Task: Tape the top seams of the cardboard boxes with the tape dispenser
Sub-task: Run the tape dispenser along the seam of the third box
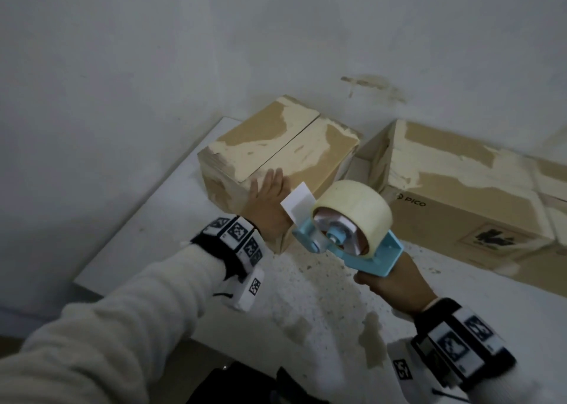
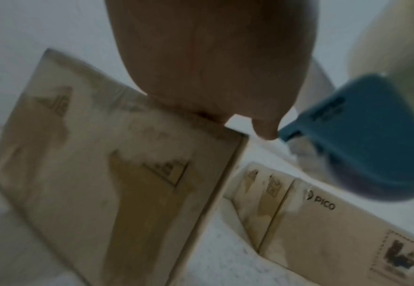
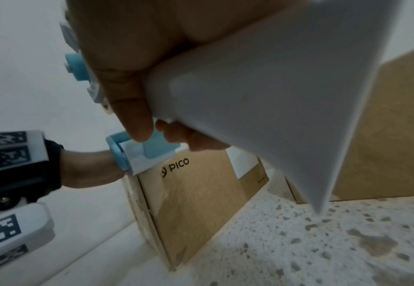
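Left hand (image 1: 270, 198) lies flat, fingers straight, on the near top edge of the small cardboard box (image 1: 276, 155) at the far left of the white speckled tabletop (image 1: 322, 305). Top seam of this box is bare of tape. Right hand (image 1: 389, 284) grips the handle of the light-blue tape dispenser (image 1: 349, 234), held in the air just right of the left hand; roll is pale, a white tab sticks out front. Larger box (image 1: 460, 194) to the right reads "PICO". A further print on it is too blurred to read.
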